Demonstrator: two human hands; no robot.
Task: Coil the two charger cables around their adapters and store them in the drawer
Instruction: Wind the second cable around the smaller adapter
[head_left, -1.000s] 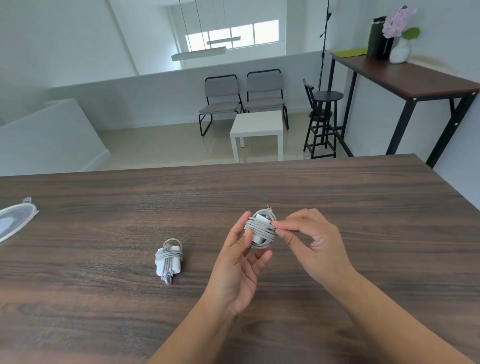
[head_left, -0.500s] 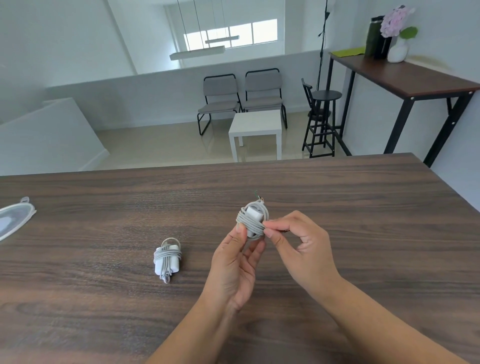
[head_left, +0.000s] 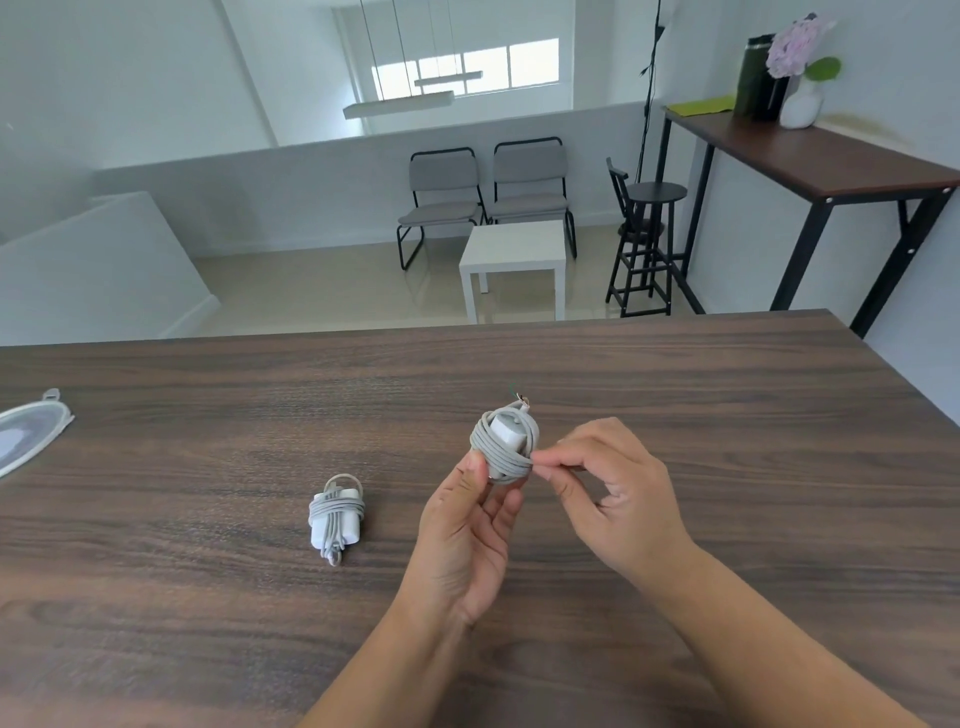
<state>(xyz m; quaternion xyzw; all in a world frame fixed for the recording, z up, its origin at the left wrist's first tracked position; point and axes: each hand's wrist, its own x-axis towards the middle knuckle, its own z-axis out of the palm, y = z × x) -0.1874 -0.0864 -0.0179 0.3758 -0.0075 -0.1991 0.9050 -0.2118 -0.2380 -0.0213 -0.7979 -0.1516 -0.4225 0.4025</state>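
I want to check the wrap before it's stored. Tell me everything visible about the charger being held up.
The held charger is a small white adapter block with grey cable coiled several times around it, raised above the wooden table. The left hand pinches it from below; the right hand pinches the coil's right side. A frayed cable end sticks up at top.

A dark wood-grain table (head_left: 675, 395) is filling the foreground. Beyond it, two grey chairs (head_left: 488, 192) are standing against a low white wall, with a small white side table (head_left: 514, 249) in front. A black stool (head_left: 647, 244) is sitting beside a tall brown console table (head_left: 810, 161) bearing a white vase of flowers (head_left: 802, 98). Daylight is coming through a high window (head_left: 467, 70).
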